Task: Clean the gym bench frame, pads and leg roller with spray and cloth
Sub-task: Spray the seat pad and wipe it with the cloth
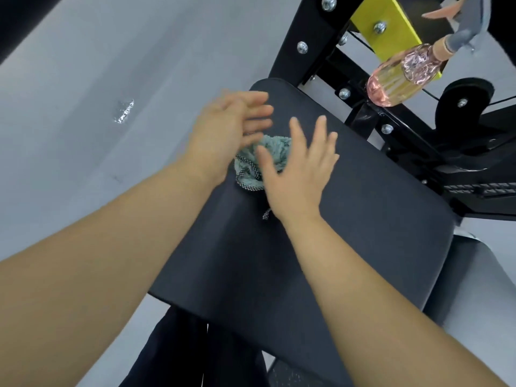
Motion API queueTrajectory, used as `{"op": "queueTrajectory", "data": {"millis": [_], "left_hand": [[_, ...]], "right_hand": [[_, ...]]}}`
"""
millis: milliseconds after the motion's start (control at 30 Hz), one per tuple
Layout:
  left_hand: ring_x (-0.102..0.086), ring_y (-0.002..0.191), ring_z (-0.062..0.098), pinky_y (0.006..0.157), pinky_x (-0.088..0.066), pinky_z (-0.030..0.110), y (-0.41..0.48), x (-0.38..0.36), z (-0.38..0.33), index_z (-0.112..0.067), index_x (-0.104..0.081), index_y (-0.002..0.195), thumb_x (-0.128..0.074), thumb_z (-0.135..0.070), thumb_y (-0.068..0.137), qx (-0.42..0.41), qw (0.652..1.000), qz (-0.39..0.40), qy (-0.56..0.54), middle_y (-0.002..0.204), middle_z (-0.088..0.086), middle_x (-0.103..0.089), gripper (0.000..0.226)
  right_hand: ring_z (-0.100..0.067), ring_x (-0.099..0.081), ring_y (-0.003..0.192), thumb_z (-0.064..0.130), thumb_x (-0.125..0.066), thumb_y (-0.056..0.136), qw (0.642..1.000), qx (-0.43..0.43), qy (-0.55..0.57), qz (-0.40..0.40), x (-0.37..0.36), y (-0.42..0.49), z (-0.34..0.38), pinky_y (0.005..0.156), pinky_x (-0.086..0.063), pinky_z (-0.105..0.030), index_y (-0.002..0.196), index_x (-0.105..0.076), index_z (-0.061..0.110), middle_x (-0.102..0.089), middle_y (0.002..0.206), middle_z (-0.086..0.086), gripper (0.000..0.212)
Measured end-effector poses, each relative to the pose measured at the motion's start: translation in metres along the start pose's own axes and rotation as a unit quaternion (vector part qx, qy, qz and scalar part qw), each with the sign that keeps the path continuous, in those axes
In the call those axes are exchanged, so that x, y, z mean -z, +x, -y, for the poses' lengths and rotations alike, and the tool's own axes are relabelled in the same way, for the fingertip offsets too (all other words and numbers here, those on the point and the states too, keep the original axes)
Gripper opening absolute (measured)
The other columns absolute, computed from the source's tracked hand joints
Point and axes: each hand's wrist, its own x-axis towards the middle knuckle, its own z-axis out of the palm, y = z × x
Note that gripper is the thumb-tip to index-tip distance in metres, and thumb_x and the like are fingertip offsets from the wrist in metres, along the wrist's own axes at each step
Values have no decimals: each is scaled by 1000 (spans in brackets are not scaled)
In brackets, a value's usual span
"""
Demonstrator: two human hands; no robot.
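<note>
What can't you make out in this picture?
Head view: the cloth is mostly hidden under the left hand and right hand.
Head view: left hand's fingers are motion-blurred; touch on cloth unclear.
Head view: the spray bottle's top is cut by the upper edge.

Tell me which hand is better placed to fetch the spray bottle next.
Probably the right hand: it hovers open on the side of the pad nearer the spray bottle. The left hand is beyond the cloth, farther off.
</note>
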Motion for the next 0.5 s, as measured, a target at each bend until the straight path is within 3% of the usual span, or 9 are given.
{"op": "queueTrajectory", "data": {"millis": [100, 233, 300, 367, 433, 500], "left_hand": [[-54, 97, 3, 90, -41, 20, 1, 22, 14, -22, -63, 107, -34, -9, 93, -37, 970, -106, 214, 108, -8, -63, 35], [-44, 125, 16, 107, -30, 27, -9, 41, 52, -19, -57, 126, -39, -16, 95, -14, 921, -42, 386, 133, 2, -52, 35], [-33, 134, 17, 110, -19, 23, -19, 38, 60, -18, -56, 127, -41, -20, 96, -30, 897, -4, 441, 141, 3, -44, 34], [-24, 138, 18, 111, -14, 24, -30, 34, 64, -20, -55, 128, -42, -23, 96, -36, 881, 8, 472, 145, 2, -36, 34], [-22, 138, 18, 112, -18, 30, -38, 32, 66, -21, -53, 128, -41, -24, 96, -40, 870, 14, 491, 145, 1, -36, 35], [-30, 132, 20, 109, -26, 33, -45, 35, 65, -19, -52, 128, -41, -21, 95, -35, 875, -5, 483, 140, 1, -42, 36]], "right_hand": [[-33, 12, 144, 69, -37, 86, 983, 43, -148, 95, -31, -5, 13, 111, 12, -55, 150, -14, 30, 4, 159, -6, 79], [-30, -10, 145, 40, -44, 96, 965, 172, -169, 105, -26, -4, -19, 115, -1, -50, 146, -31, 29, -21, 156, 0, 53], [-29, -7, 145, 34, -41, 98, 969, 119, -201, 80, -1, 13, -52, 115, -1, -48, 147, -28, 26, -18, 157, 1, 52], [-28, -2, 146, 36, -37, 99, 977, -2, -208, 45, 21, 33, -76, 116, 1, -48, 149, -23, 25, -13, 158, 1, 53], [-27, 1, 146, 41, -33, 100, 976, -101, -191, 27, 22, 43, -73, 117, 2, -48, 150, -19, 25, -9, 159, 1, 54], [-26, 3, 146, 44, -31, 99, 977, -117, -174, 22, 2, 40, -47, 117, 4, -48, 150, -16, 27, -6, 159, 1, 56]]}}
